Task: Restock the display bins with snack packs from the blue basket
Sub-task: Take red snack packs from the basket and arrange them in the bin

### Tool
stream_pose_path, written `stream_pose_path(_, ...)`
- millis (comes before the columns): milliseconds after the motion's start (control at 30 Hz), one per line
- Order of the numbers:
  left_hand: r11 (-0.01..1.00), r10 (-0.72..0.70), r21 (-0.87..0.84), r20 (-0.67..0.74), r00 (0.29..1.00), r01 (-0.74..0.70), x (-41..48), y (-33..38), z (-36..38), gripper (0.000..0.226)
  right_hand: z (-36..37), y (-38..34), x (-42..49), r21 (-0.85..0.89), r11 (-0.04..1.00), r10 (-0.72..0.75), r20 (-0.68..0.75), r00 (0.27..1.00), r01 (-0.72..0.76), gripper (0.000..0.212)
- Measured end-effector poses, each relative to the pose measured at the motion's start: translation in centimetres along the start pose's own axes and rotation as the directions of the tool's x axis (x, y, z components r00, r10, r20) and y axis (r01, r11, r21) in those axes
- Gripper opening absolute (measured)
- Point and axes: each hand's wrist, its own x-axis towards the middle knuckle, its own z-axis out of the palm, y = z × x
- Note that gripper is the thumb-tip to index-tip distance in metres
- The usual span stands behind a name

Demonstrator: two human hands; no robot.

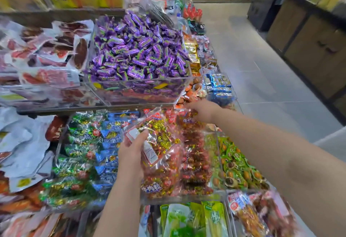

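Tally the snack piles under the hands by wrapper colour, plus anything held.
Green: 2, green foil packs left, green-orange packs right.
Blue: 1, blue packs.
Red: 1, red packs, one gripped by the right hand.
Held: 1, clear bag in the left hand.
Total: 5.

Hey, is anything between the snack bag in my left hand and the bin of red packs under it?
Nothing visible. The snack bag, gripped by the left hand, hangs directly over the red-pack bin; the right hand is at the bin's far end, beyond the bag.
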Motion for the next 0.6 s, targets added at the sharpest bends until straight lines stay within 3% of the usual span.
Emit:
stream_pose_path(100, 1.0, -0.013, 0.012, -0.022, 1.0, 0.014, 1.1, -0.1, -0.5, 0.026, -0.1, 0.8, 1.1, -0.081, 0.995, -0.047, 0.037, 0.998, 0.05, 0.047)
stream_pose_path(167, 1.0, -0.018, 0.0, -0.007, 1.0, 0.018, 1.4, -0.2, -0.8, 0.027, 0.2, 1.3, 0.6, -0.193, 0.974, -0.121, -0.01, 0.993, 0.117, 0.047)
stream_pose_path(233, 0.999, -0.035, -0.002, 0.008, 0.999, 0.035, 1.6, -0.5, -1.0, 0.036, 1.6, 2.1, -0.7, -0.185, 0.972, -0.182, -0.192, 0.964, 0.146, 0.049)
stream_pose_path(300, 0.999, -0.054, -0.008, 0.014, 0.998, 0.054, 1.6, -0.7, -0.9, 0.044, 2.9, 2.6, -2.0, -0.162, 0.978, -0.186, -0.418, 0.889, 0.128, 0.044)
stream_pose_path(367, 0.998, -0.06, -0.004, 0.006, 0.998, 0.06, 1.6, -1.0, -0.9, 0.038, 3.5, 2.6, -2.3, -0.233, 0.971, -0.169, -0.496, 0.852, 0.057, 0.035)
stream_pose_path(500, 0.999, -0.053, 0.004, 0.011, 0.999, 0.053, 1.9, -1.1, -0.5, 0.019, 3.3, 2.1, -1.0, -0.343, 0.939, -0.09, -0.338, 0.937, -0.034, 0.04)
stream_pose_path(600, 0.998, -0.068, 0.003, 0.016, 0.998, 0.067, 1.8, -0.9, -0.1, 0.019, 3.2, 1.8, -0.7, -0.336, 0.94, -0.021, -0.244, 0.97, -0.064, 0.048)
